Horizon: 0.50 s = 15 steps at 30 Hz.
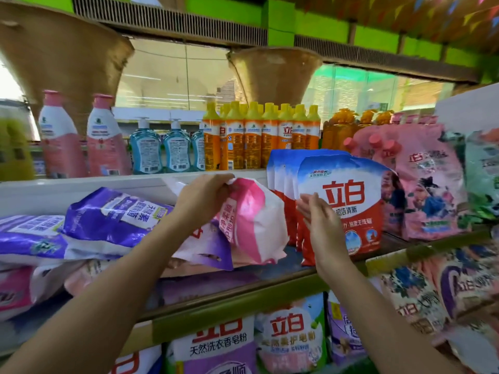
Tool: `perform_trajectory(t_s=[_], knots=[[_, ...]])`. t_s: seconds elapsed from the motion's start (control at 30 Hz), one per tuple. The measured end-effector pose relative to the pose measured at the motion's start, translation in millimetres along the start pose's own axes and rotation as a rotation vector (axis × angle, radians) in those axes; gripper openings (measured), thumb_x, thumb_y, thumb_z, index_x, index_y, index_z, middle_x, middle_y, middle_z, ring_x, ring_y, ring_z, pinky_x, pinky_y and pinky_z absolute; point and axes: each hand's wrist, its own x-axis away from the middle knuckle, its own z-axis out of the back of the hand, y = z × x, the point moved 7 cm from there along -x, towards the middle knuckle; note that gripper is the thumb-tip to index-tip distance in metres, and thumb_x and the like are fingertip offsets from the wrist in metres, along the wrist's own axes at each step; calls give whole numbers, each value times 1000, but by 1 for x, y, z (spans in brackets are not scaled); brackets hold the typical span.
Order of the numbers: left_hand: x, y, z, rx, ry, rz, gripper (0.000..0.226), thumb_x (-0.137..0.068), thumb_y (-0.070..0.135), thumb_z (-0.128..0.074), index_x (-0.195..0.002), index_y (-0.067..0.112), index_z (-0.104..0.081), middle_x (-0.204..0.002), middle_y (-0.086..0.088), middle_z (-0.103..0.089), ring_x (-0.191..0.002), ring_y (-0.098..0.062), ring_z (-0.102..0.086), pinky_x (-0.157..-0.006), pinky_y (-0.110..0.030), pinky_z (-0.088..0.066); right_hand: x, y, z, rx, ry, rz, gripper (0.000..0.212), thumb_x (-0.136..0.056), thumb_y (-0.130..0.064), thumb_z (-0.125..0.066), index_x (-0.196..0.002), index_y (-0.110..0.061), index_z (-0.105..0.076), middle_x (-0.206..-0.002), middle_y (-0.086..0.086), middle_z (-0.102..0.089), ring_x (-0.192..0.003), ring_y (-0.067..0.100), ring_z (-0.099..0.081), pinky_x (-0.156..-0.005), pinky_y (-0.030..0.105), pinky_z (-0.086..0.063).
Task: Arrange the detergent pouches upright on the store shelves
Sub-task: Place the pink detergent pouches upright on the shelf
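- Three tiers of store shelving (243, 298) fill the scene, the middle one edged with an olive-yellow rail and stocked with detergent pouches.
- On the left of the middle shelf, purple pouches (108, 220) lie flat in a loose heap, stacked over pink ones.
- To the right, a row of red, white and blue pouches (343, 206) stands upright, one behind another, beside pink floral bags (429, 184) at the shelf's right end.
- On the top tier, orange bottles with yellow caps (259, 136) stand in a tight rank, with blue pump bottles (162, 147) and two pink-capped bottles (83, 136) to their left.
- On the bottom tier, more bagged soap powder (221, 344) faces outward.
- Between the heap and the upright row, a pink and white pouch (253, 220) is tilted, its base on the middle shelf.
- The person's left hand (202, 195) grips that pouch by its top edge, fingers curled over the crumpled plastic.
- The right hand (321, 220) is spread wide with straight fingers, just in front of the foremost red pouch; whether it touches is unclear.
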Motion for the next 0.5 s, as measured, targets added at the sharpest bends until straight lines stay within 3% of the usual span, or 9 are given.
perform_trajectory(t_s=[0.1, 0.17, 0.23, 0.3, 0.37, 0.43, 0.5], knots=[[-9, -4, 25, -34, 103, -25, 20, -98, 18, -50, -105, 15, -69, -90, -7, -72, -83, -31, -66, -65, -40, -53, 2, 1, -14, 41, -165, 61, 56, -90, -66, -43, -131, -29, -55, -129, -16, -59, -121, 4, -55, -98, 24, -46], [-17, 1, 40, -137, 128, -100, 19, -98, 21, -51, -102, 17, -69, -86, -5, -72, -80, -30, -68, -57, -32, -47, 6, -5, -29, 38, -332, 111, 80, -75, -75, -54, -142, -33, -42, -129, -25, -52, -117, -9, -49, -86, 7, -49], [-25, 10, 48, -310, 98, -165, 22, -99, 29, -48, -108, 24, -68, -92, -4, -72, -83, -29, -68, -57, -30, -40, 5, -13, -43, 42, -430, 166, 88, -68, -64, -73, -143, -37, -35, -133, -20, -48, -117, -12, -46, -79, 3, -49], [-27, 19, 48, -469, 30, -241, 25, -101, 37, -43, -111, 32, -66, -94, 0, -72, -86, -25, -67, -61, -30, -42, 2, -19, -55, 31, -455, 185, 95, -61, -44, -84, -141, -36, -34, -141, -7, -47, -121, -1, -51, -89, 20, -56], [-27, 26, 43, -556, -24, -310, 25, -101, 40, -40, -110, 37, -64, -96, 5, -72, -93, -21, -68, -83, -35, -49, 0, -20, -66, -4, -469, 171, 99, -53, -40, -88, -136, -43, -33, -144, 0, -46, -127, 15, -53, -99, 42, -54], [-27, 28, 41, -584, -51, -333, 26, -101, 39, -40, -112, 38, -63, -103, 8, -73, -102, -18, -69, -115, -47, -29, 0, -16, -74, -32, -463, 172, 99, -49, -42, -89, -131, -48, -34, -147, 0, -43, -132, 21, -48, -104, 51, -49], [-27, 27, 41, -653, -13, -352, 25, -100, 39, -42, -111, 39, -64, -107, 10, -73, -107, -17, -68, -120, -54, -6, 3, -9, -80, -81, -425, 205, 96, -51, -42, -92, -130, -48, -38, -145, -5, -43, -131, 19, -49, -102, 50, -50]])
